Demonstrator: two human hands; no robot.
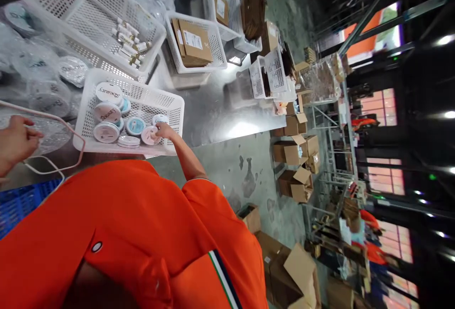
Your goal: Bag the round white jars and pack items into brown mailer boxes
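Observation:
My right hand (166, 132) reaches into a white perforated basket (177, 107), its fingers closed on the edge of a round, flat jar with a pinkish top (150, 135). Beside it lie another white-lidded jar (160, 119), a jar with a light-blue label (135, 126) and a white jar on its side (128, 141). More round jars, some with black lettering on white lids (108, 93), are piled at the basket's left end. Off to the left, my left hand (19, 140) has curved fingers apart and holds nothing, above bubble wrap (53, 136) and near a pale cable (76, 133).
A larger white basket (80, 13) behind holds several small white-and-gold tubes (130, 41). Bubble-wrapped jars (46, 81) crowd the left. Another basket (216, 46) holds brown labelled packets (194, 41). A blue crate (28, 204) stands lower left; cardboard boxes (291, 152) line the floor.

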